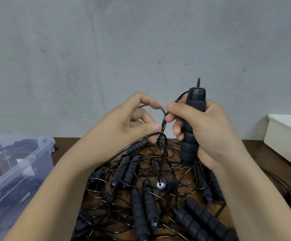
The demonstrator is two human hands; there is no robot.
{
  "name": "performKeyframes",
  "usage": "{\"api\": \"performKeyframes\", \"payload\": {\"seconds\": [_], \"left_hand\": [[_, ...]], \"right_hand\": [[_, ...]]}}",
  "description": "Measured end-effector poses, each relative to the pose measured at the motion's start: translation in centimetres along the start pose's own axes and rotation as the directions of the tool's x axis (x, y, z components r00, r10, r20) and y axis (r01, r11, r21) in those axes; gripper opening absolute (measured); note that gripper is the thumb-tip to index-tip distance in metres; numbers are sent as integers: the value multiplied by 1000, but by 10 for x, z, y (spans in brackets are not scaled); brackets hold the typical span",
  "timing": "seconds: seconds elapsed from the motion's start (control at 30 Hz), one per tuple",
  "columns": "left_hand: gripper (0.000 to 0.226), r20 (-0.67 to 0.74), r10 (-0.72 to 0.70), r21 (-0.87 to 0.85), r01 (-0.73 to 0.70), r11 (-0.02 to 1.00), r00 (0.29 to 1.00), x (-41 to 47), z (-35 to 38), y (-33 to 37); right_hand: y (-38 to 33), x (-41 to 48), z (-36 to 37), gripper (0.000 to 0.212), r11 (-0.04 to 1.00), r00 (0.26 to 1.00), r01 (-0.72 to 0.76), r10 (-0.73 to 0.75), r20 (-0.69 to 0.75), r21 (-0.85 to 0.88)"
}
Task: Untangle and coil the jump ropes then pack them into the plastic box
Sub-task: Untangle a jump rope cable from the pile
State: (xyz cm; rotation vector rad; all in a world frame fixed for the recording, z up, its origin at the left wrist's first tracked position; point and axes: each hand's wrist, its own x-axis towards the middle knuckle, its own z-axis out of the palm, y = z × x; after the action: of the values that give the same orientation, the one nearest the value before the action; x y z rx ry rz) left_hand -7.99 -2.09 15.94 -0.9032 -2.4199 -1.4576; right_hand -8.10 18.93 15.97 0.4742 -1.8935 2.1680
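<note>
At the near edge of the counter (263, 150) we see the jump ropes (141, 197) in one tangled heap, thin black cords looping over and under many ribbed foam handles (202, 221). A handle with a metal end (159, 185) lies in the middle of the heap. Our forearms cover both its sides. Above it, the right grip (210, 129) is wrapped around one upright handle (191, 129), its fingertips also pinching the cord (164, 119). Just beside it, the left grip (129, 122) pinches a loop of the same cord between thumb and forefinger. The clear plastic box (49, 145) stands at the left edge, with dark things blurred inside. A white bin (284, 136) stands at the right edge, before a grey wall (141, 40).
</note>
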Motion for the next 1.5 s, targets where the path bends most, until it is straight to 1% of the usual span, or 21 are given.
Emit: {"api": "performKeyframes", "payload": {"seconds": [0.07, 0.1, 0.2, 0.27, 0.33, 0.43, 0.47, 0.53, 0.6, 0.67, 0.77, 0.83, 0.93, 1.07, 1.17, 1.23, 1.27, 1.3, 1.37, 1.43, 1.5], "left_hand": [[29, -41, -51, -77, 48, 996, 998, 1, -2, -4], [25, -29, -82, -111, 78, 991, 996, 2, -3, -7], [24, 110, -127, -94, 138, 986, 986, 2, 1, -18], [28, 146, -137, -70, 148, 986, 980, 4, 9, -23], [29, 151, -121, -76, 133, 988, 981, 6, 18, -24], [27, 110, -48, -49, 54, 997, 993, 9, 29, -24], [30, 123, -53, -77, 62, 995, 991, 10, 31, -25], [46, 225, -99, -124, 129, 984, 969, 11, 35, -32], [55, 308, -159, -20, 173, 985, 938, 12, 40, -43], [46, 321, -171, 97, 147, 984, 932, 11, 47, -51], [16, 329, -144, 165, 93, 982, 933, 6, 55, -55], [5, 261, -145, 196, 94, 976, 954, 0, 55, -55], [16, 75, -126, 170, 112, 979, 989, -14, 50, -60], [34, -194, 14, 107, 7, 994, 981, -28, 41, -59], [42, -269, 159, 194, -108, 975, 950, -30, 37, -53], [44, -256, 191, 294, -112, 949, 948, -31, 38, -55], [43, -238, 147, 296, -72, 952, 960, -31, 40, -59], [40, -213, 56, 268, 4, 963, 975, -32, 42, -66], [38, -117, -201, 158, 218, 963, 973, -38, 46, -76], [54, 11, -397, 109, 394, 913, 918, -44, 46, -87], [58, 160, -481, 191, 451, 872, 862, -52, 42, -92]], "right_hand": [[-2, 1, -3, 14, 999, 997, 19, -15, -69, 46], [-3, 2, -5, 14, 998, 995, 27, -21, -93, 60], [-4, 4, -7, 17, 996, 991, 48, -38, -125, 79], [-4, 4, -6, 17, 994, 991, 56, -44, -130, 89], [-3, 3, -5, 16, 994, 990, 57, -44, -133, 94], [-1, 3, -4, 16, 993, 988, 67, -53, -147, 92], [-1, 4, -4, 16, 993, 986, 73, -58, -156, 93], [-1, 5, -7, 16, 992, 982, 84, -65, -180, 97], [0, 7, -9, 17, 992, 979, 85, -66, -193, 95], [2, 8, -10, 15, 993, 978, 80, -60, -198, 91], [9, 9, -11, 13, 993, 974, 66, -44, -223, 93], [15, 8, -14, 13, 995, 968, 53, -29, -248, 89], [26, 0, -20, 14, 999, 962, 24, -12, -273, 40], [47, -22, -22, 17, 998, 954, 55, -56, -293, -14], [61, -35, -23, 14, 996, 944, 84, -90, -319, -31], [70, -41, -24, 12, 995, 940, 94, -100, -326, -35], [74, -43, -25, 12, 995, 941, 93, -103, -323, -46], [78, -45, -25, 12, 994, 942, 86, -101, -320, -60], [87, -49, -26, 13, 994, 941, 65, -89, -326, -84], [94, -53, -28, 14, 992, 941, 64, -95, -324, -106], [101, -56, -29, 17, 985, 945, 70, -116, -307, -157]]}}
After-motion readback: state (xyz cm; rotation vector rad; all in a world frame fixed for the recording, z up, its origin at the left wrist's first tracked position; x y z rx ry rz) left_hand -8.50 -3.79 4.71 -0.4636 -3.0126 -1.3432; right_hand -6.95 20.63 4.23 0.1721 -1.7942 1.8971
